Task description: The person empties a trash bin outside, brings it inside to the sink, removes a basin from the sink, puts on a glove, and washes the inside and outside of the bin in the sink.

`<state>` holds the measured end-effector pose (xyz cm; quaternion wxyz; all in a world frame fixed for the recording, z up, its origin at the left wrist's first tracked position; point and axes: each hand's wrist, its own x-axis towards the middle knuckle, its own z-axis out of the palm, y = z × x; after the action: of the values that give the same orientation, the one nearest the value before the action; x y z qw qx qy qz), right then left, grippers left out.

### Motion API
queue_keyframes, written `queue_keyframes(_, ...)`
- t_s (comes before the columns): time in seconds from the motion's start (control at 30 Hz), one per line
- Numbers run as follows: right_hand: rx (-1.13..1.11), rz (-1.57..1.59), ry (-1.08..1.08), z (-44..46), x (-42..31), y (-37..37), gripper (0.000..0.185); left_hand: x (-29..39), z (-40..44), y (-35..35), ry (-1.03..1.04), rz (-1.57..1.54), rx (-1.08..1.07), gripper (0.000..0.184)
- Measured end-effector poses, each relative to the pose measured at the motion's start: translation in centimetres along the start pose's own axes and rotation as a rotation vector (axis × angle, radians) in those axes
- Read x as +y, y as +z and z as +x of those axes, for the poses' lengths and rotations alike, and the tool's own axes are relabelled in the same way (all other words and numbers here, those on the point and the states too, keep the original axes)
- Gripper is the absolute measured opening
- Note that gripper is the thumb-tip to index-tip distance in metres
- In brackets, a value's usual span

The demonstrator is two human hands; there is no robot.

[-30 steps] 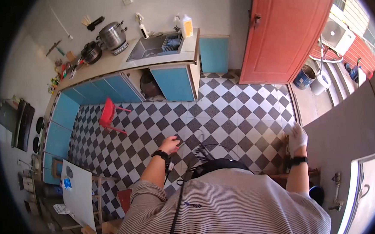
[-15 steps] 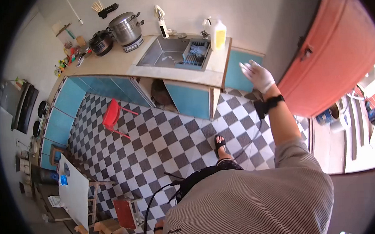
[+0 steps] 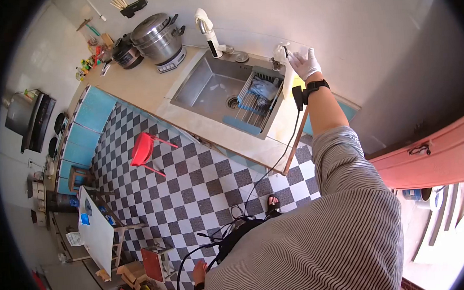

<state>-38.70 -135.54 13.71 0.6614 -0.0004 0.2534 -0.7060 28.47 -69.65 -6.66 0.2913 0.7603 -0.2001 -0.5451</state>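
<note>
My right hand (image 3: 305, 65), in a white glove, is stretched out over the right end of the counter with its fingers apart. It overlaps the top of a bottle with a yellow label (image 3: 295, 83), and contact cannot be told. Just left of it is a small tap (image 3: 276, 63) by the wall. The steel sink (image 3: 202, 85) holds a drying rack (image 3: 245, 104) with a blue cloth (image 3: 264, 89). My left hand (image 3: 200, 270) hangs low beside my body, small in view, and its fingers are unclear.
A steel pot (image 3: 157, 39) and a dark cooker (image 3: 126, 53) stand on the counter (image 3: 138, 92). On the checkered floor are a red chair (image 3: 143, 149) and a red stool (image 3: 151, 263). A white table (image 3: 96, 233) stands left, a red door (image 3: 434, 156) right. A black cable hangs from my right wrist.
The view has moved closer to the sink and turned. My right hand has gone from beside the door side to the bottle at the counter's end. My left hand has dropped to my side.
</note>
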Motion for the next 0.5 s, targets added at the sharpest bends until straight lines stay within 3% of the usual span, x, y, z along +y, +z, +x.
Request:
queue_keyframes(0.07,-0.043,-0.001,0.098,0.9,-0.5,0.5,0.059,0.8,-1.0,0.9,0.141,0.597,0.000,0.026)
queue_keyframes(0.13,0.053,0.053,-0.001,-0.6,0.0,2.7,0.056,2.2,-1.5,1.4,0.285,1.204,-0.014,0.021)
queue_keyframes(0.17,0.061,0.060,-0.002,-0.3,0.0,2.5,0.056,2.8,-1.7,1.6,0.298,1.324,-0.026,0.021)
queue_keyframes(0.23,0.103,-0.108,-0.119,-0.1,-0.3,2.2,0.046,4.4,-1.3,2.6,0.259,1.337,-0.036,0.020)
queue_keyframes(0.37,0.104,-0.103,-0.104,2.0,-1.1,0.0,0.029,8.0,0.7,4.3,0.226,1.143,-0.011,0.019)
queue_keyframes(0.5,0.176,-0.153,-0.089,2.1,-1.4,0.1,0.021,8.5,7.9,3.1,0.395,1.080,-0.059,0.024)
